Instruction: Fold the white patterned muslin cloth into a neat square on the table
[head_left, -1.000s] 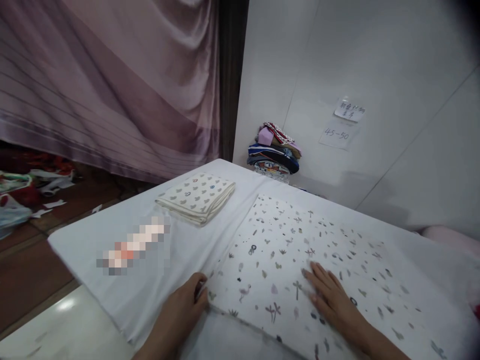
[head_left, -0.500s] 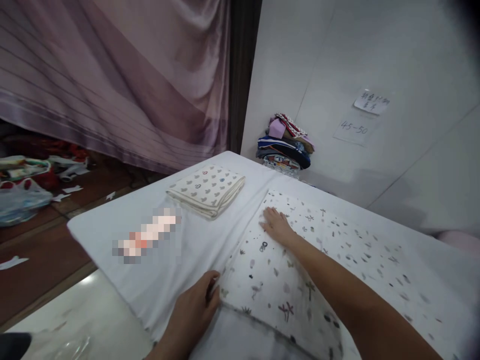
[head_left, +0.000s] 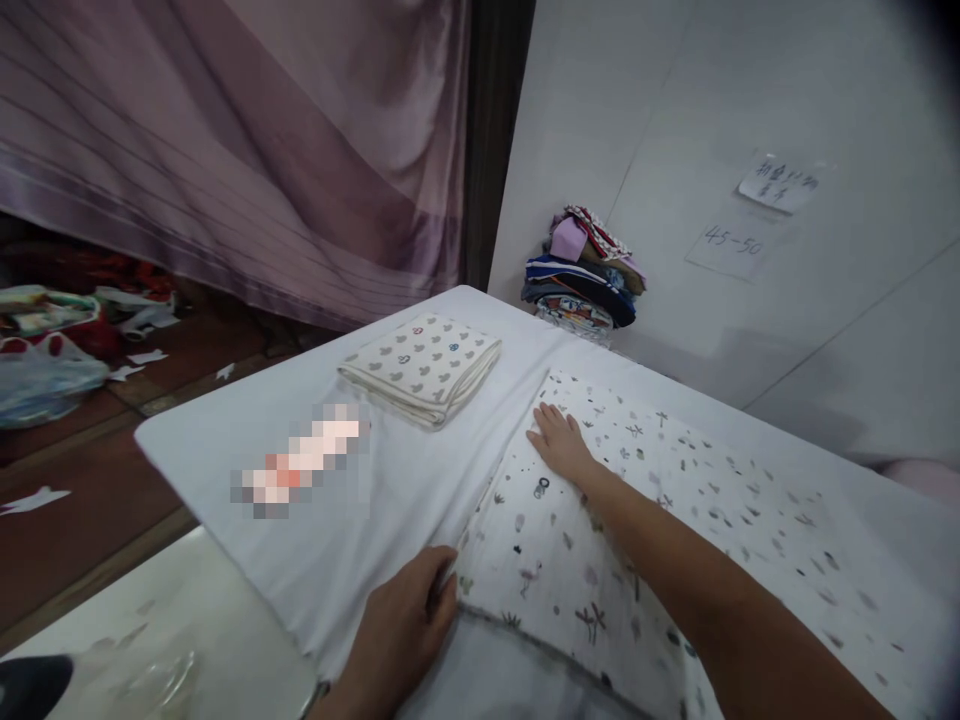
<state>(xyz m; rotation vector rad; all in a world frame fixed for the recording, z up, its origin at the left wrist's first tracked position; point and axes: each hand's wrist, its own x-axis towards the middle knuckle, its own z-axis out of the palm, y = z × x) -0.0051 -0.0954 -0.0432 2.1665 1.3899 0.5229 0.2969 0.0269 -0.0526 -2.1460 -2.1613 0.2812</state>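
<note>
My right hand (head_left: 559, 442) lies flat and spread, palm down, on the printed cloth (head_left: 675, 520), close to its far left corner, with my forearm stretched out across the fabric behind it. My left hand (head_left: 401, 635) rests at the near left corner of that same cloth, thumb and fingers closed on its edge so the corner is pinched between them. The cloth lies spread over the white-covered bench (head_left: 225, 440), running from my left hand away to the right, beyond my right forearm.

Ahead and to the left of my right hand, apart from it, a folded cloth (head_left: 421, 366) with small heart-like marks sits on the bench. Farther beyond my right hand, against the wall, is a stack of folded fabrics (head_left: 585, 270) in mixed colours. Up and to the right of that stack, two paper notes (head_left: 757, 215) are stuck to the wall. A mauve curtain (head_left: 225, 150) hangs past the bench to the left of my hands.
</note>
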